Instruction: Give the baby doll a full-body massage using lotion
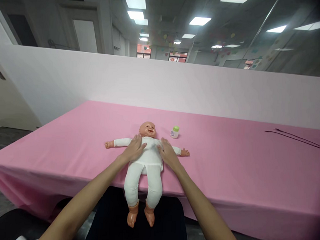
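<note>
Both hands lie flat and open on the doll (146,158): left hand (135,148) and right hand (168,153) on its chest (legs overhanging the pink bench (228,155)), seemingly smoothing its top; a small bottle (174,132) stands nearby.

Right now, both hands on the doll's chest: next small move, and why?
Probably draw both palms outward along the sleeves. The left hand and right hand lie flat on the chest of the doll, which lies face up with arms spread and legs hanging over the edge of the pink table. The small bottle stands untouched.
</note>
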Demonstrator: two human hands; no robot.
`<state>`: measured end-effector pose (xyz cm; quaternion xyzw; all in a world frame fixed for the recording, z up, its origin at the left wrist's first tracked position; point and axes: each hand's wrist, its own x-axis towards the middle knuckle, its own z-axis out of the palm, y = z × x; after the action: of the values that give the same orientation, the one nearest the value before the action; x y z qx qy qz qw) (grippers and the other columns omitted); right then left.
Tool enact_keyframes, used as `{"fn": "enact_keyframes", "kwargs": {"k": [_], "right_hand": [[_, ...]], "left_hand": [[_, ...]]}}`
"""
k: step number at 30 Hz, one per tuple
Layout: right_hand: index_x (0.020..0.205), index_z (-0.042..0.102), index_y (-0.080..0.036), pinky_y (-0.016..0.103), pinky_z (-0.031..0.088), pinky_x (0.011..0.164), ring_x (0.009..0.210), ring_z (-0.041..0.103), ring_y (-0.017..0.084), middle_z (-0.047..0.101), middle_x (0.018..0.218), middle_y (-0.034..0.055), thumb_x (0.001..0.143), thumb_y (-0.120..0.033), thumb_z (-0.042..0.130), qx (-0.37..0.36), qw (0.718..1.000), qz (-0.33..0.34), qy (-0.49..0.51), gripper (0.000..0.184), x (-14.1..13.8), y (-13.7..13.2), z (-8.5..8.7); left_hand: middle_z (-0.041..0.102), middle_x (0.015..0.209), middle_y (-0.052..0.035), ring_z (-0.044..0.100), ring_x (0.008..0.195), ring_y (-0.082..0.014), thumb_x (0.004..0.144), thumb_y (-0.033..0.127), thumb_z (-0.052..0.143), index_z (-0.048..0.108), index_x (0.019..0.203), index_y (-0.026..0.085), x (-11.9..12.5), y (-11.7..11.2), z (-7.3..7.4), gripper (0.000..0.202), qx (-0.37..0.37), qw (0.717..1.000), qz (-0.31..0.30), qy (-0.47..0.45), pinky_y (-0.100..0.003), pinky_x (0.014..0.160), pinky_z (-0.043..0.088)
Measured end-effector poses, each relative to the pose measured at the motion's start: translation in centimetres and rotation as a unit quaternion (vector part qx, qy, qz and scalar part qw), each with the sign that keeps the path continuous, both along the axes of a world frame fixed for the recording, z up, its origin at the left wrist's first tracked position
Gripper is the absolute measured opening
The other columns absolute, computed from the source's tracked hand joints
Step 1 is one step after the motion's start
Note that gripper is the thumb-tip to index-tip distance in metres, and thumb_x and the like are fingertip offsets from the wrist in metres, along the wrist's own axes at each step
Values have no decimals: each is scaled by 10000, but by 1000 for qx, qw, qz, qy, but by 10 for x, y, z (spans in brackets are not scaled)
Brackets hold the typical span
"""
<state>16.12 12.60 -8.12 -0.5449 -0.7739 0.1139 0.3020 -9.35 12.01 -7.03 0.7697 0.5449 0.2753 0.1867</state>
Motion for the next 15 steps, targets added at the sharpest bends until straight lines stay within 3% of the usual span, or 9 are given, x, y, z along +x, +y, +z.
{"fn": "enact_keyframes", "kwargs": {"k": [3, 7, 12, 15], "right_hand": [[1576, 449, -106, 543, 275, 1267, 1530, 398, 353, 463, 1618, 214, 1043, -717, 250, -21, 999, 33, 0, 835, -21, 0, -4], [1523, 499, -105, 514, 270, 1254, 1473, 462, 344, 527, 1565, 215, 1069, -660, 262, -16, 998, 7, -58, 755, -18, -4, -3], [1377, 621, -94, 544, 233, 1232, 1422, 482, 373, 609, 1465, 227, 1099, -507, 287, 0, 981, -56, -187, 599, 17, -4, 6], [1358, 627, -88, 531, 318, 1169, 1385, 503, 378, 599, 1461, 240, 1094, -404, 305, -2, 969, -119, -217, 523, 53, -5, 15]], "left_hand": [[130, 1746, -219, 76, 1630, -349, 1056, 629, 241, 217, 1661, 44, 12, 2, -6, 842, -26, 1000, -12, -5, -525, 1310, 147], [239, 1718, -238, 183, 1620, -343, 1069, 579, 237, 262, 1643, 13, -8, 3, -21, 806, -7, 995, 46, 91, -531, 1306, 136], [377, 1679, -198, 250, 1591, -388, 1054, 558, 349, 411, 1604, 74, -54, -5, -32, 736, 109, 962, 128, 214, -545, 1297, 94], [485, 1598, -241, 341, 1523, -448, 1033, 560, 420, 496, 1543, 80, -89, -11, -27, 704, 117, 948, 184, 232, -594, 1264, 128]]}}
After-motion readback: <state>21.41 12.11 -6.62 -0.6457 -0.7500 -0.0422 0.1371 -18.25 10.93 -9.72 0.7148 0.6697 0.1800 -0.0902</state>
